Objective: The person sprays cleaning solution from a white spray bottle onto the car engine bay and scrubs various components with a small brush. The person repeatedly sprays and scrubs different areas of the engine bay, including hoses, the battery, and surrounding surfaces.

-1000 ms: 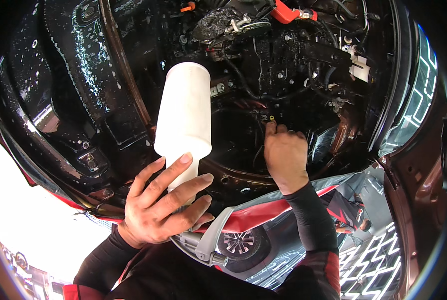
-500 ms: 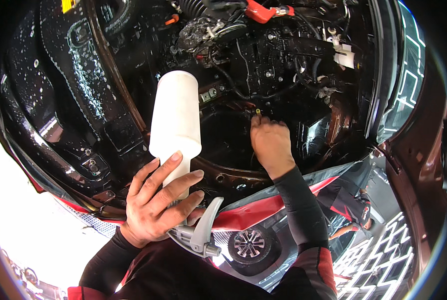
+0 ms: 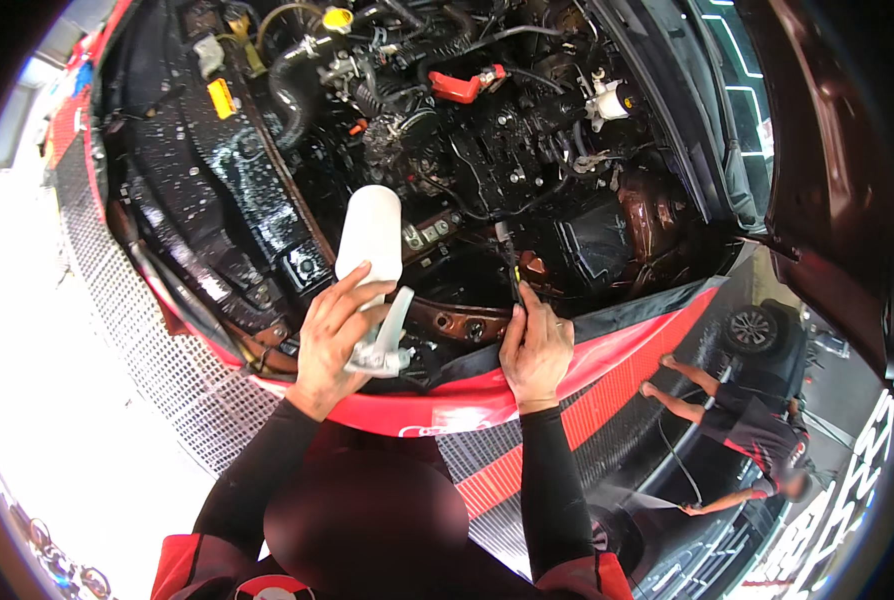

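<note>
In the head view, the white spray bottle point(image 3: 371, 235) jutting beyond the left hand point(image 3: 331, 338) could drop into the engine bay point(image 3: 452, 322) if that hand, its fingers curled around the neck, slackened, while the right hand point(image 3: 539, 350) pinches a slim, dark, yellow-marked tool point(image 3: 516, 273) ahead of its fingertips.

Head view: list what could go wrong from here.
The left hand holds the white spray bottle by its neck over engine parts; the bottle could slip and drop among them. The slim tool pinched in the right hand might fall into a gap. The wet-looking black panel may be slippery.
</note>
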### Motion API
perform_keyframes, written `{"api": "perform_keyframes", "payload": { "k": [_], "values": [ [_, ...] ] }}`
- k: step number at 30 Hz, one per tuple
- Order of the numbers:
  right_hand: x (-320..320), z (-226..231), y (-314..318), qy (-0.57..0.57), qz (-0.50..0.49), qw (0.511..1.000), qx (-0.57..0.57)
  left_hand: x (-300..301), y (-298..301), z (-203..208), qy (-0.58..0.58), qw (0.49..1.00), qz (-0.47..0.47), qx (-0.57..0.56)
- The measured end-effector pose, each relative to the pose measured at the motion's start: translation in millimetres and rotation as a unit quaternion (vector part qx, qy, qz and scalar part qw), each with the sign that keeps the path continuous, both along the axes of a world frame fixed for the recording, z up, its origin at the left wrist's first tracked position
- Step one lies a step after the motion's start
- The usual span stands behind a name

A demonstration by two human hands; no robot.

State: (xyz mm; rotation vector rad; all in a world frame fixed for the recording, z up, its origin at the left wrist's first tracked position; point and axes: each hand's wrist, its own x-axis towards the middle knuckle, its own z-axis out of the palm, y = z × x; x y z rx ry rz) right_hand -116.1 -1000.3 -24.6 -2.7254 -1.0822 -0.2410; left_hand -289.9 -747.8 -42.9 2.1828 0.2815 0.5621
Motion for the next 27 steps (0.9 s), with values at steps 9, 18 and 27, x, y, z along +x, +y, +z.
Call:
{"api": "perform_keyframes", "payload": {
  "k": [9,18,27],
  "values": [
    [0,-10,-1,-0.052,-0.036,0.994,0.089,0,-15,-10,0.008,1.000,0.021,0.016],
    [-3,-5,1,-0.025,-0.063,0.996,0.052,3,-18,-11,0.041,0.998,0.042,0.016],
    [-7,-6,5,-0.042,-0.093,0.994,0.043,74,43,4,-0.014,0.994,-0.076,-0.080]
  ]
}}
